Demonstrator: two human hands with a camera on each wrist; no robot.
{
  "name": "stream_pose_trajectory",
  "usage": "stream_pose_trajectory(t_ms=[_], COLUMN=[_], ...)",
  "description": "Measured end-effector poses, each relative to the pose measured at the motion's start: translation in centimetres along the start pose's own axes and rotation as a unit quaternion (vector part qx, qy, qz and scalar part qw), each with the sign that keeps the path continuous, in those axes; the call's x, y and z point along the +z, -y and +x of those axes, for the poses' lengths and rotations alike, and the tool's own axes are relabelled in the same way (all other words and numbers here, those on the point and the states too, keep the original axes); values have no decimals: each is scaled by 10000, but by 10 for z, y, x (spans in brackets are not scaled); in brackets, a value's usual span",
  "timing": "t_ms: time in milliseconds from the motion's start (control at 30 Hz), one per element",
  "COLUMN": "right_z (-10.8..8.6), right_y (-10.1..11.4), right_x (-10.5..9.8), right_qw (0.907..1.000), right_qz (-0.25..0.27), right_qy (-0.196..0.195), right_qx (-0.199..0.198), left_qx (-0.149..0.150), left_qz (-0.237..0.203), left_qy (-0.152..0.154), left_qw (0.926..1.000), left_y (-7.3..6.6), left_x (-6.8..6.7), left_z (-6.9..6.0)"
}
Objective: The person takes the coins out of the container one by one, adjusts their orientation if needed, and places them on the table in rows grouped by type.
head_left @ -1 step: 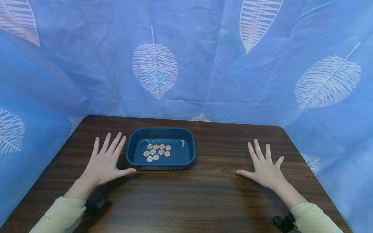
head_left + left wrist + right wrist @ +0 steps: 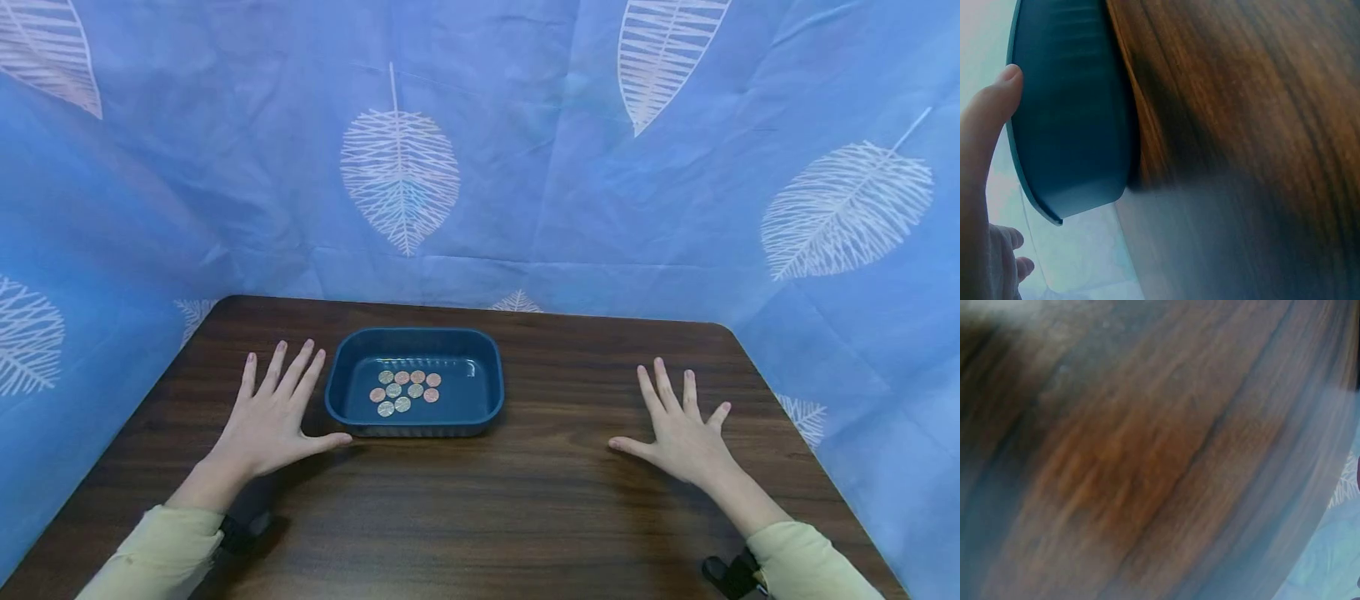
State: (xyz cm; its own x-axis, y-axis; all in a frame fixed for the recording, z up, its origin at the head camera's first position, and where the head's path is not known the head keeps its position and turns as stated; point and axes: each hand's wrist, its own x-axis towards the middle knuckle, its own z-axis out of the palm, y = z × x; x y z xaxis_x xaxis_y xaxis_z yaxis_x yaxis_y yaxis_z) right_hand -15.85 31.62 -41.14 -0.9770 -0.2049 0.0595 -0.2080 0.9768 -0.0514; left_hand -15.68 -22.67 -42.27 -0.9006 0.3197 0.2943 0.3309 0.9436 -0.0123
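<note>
A dark blue rectangular tray (image 2: pixel 468 400) stands on the table, left of the middle. Several coins, copper-coloured ones (image 2: pixel 417 377) and silver-coloured ones (image 2: pixel 402 404), lie flat in its left half. My left hand (image 2: pixel 264 427) is spread beside the tray's left end, holding nothing, its thumb pointing at the tray's near left corner. In the left wrist view that thumb (image 2: pixel 997 103) overlaps the tray's side wall (image 2: pixel 1072 119); whether they touch I cannot tell. Far to the right of the tray, my right hand (image 2: pixel 686 437) is spread with nothing in it. The right wrist view shows mostly blurred wood.
The dark brown wooden table (image 2: pixel 480 517) has rounded far corners. Behind it and along both sides hangs a blue cloth (image 2: pixel 510 167) with white leaf prints. Both forearms wear pale yellow-green sleeves (image 2: pixel 161 550), with black devices strapped at the wrists.
</note>
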Motion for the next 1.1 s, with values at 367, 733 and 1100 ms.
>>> stream_pose_trajectory(t_ms=[367,733,1100], right_z=[19,53,80], right_y=[23,93,150], right_x=[-1,-6,-1], right_qw=[9910,9366,9055], right_qz=[1090,2671,3477], right_qy=[-357,-1306,-912], right_qx=[-688,-1854,-2254], left_qx=[-448,-1003,-1233], left_qz=[-1093,-2021,-2412], left_qy=[-212,-535,-963], left_qw=[9928,9727,9578], left_y=[-6,-26,-46], left_x=[-3,8,23], left_z=[-6,-11,-10])
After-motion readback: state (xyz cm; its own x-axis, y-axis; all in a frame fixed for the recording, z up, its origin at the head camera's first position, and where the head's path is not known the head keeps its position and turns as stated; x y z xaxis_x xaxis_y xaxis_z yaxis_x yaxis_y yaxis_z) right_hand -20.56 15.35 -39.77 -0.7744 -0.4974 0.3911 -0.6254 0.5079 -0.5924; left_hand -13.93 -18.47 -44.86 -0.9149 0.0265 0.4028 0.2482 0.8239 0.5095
